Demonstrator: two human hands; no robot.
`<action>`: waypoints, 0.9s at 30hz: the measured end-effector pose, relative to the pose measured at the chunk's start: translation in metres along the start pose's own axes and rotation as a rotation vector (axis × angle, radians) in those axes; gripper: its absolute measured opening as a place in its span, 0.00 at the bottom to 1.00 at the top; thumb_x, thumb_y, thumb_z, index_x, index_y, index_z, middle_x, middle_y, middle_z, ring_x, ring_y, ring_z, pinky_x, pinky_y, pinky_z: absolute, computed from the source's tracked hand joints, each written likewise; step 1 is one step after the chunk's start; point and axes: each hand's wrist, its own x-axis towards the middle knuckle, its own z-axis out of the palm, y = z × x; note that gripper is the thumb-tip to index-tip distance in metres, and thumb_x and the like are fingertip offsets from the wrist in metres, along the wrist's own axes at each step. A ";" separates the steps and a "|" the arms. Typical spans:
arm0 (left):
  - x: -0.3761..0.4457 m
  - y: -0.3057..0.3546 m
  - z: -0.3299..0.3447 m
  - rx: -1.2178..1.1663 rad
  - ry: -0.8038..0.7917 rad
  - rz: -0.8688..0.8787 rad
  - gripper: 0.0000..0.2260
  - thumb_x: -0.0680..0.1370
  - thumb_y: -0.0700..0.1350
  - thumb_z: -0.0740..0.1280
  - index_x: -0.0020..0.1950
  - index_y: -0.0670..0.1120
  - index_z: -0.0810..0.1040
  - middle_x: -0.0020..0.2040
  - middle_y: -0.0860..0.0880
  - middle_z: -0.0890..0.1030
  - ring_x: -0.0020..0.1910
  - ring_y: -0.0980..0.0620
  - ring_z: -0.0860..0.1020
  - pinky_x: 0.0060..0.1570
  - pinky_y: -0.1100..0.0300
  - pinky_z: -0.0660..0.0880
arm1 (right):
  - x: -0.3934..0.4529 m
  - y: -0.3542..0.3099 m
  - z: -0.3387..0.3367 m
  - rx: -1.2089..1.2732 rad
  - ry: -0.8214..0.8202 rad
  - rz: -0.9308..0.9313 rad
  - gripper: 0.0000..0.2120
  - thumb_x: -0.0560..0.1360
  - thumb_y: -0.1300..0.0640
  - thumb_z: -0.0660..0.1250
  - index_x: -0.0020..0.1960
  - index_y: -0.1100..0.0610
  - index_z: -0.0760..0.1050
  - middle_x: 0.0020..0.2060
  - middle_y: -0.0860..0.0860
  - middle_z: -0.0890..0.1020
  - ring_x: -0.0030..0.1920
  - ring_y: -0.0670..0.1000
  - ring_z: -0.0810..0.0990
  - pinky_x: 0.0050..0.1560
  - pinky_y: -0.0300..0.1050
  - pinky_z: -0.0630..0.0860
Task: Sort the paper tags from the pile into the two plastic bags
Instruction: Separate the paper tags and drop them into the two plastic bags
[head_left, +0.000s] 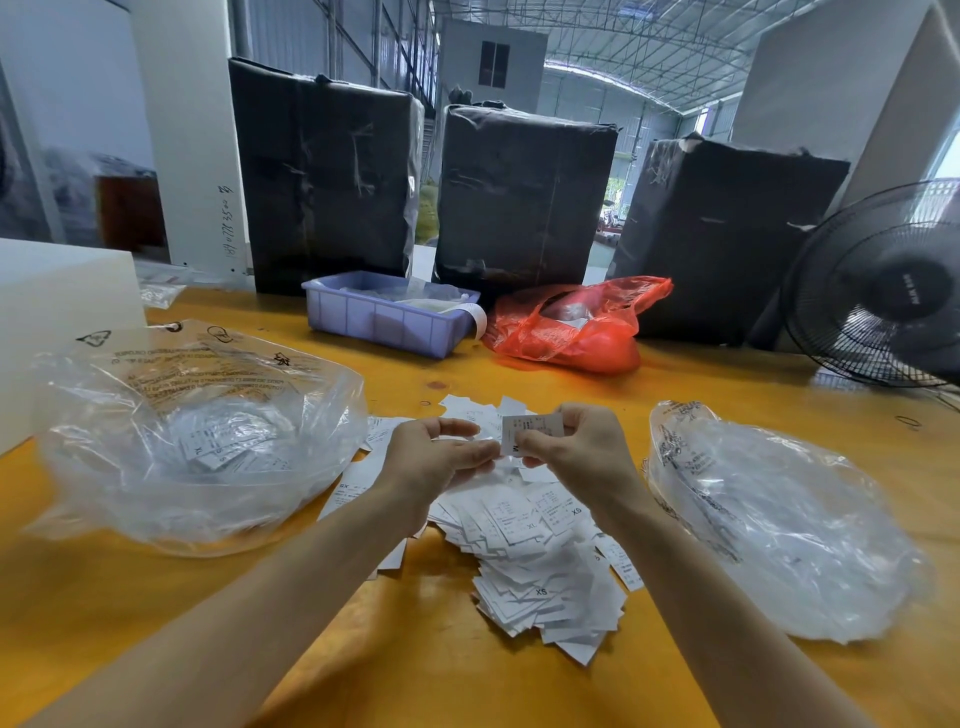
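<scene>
Two bags: left bag (197, 441) held several tags; right bag (779, 519) looked nearly bare.
Pile: pile (530, 545) lay between them on the yellow table (156, 623), large; most sorting was left.
Grip: right hand (571, 447) pinched one tag (530, 431) above the pile; left hand (436, 457) fingertips met its edge.
Writing: "XL", "XS" on pile tags; held tag's letter was unclear.

Both forearms bare, reaching forward, converging at centre. Right hand (576, 447) raised, thumb and fingers curled, pinching a tag (524, 428) (upright, print facing the camera). Left hand (441, 457) close beside it, fingers loosely curved, fingertips near the tag's lower edge.
</scene>
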 end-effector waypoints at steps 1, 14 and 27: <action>0.000 0.000 0.000 -0.001 0.004 0.004 0.12 0.68 0.30 0.73 0.47 0.39 0.76 0.36 0.40 0.83 0.31 0.51 0.82 0.35 0.64 0.80 | 0.000 0.000 0.000 -0.013 0.005 -0.008 0.03 0.70 0.67 0.70 0.40 0.67 0.77 0.38 0.63 0.83 0.36 0.58 0.82 0.40 0.54 0.79; -0.002 0.000 0.001 -0.025 -0.005 -0.007 0.16 0.65 0.32 0.74 0.50 0.37 0.75 0.42 0.36 0.83 0.36 0.47 0.83 0.37 0.63 0.81 | 0.000 -0.001 0.000 0.008 0.015 -0.038 0.01 0.71 0.66 0.69 0.41 0.64 0.78 0.37 0.60 0.84 0.37 0.57 0.84 0.40 0.52 0.80; -0.003 0.001 0.002 -0.027 -0.033 -0.024 0.16 0.65 0.32 0.74 0.51 0.37 0.75 0.42 0.36 0.83 0.35 0.48 0.83 0.39 0.62 0.81 | -0.002 -0.003 0.000 -0.010 0.039 -0.083 0.05 0.71 0.65 0.70 0.40 0.66 0.76 0.37 0.62 0.83 0.40 0.62 0.83 0.40 0.55 0.78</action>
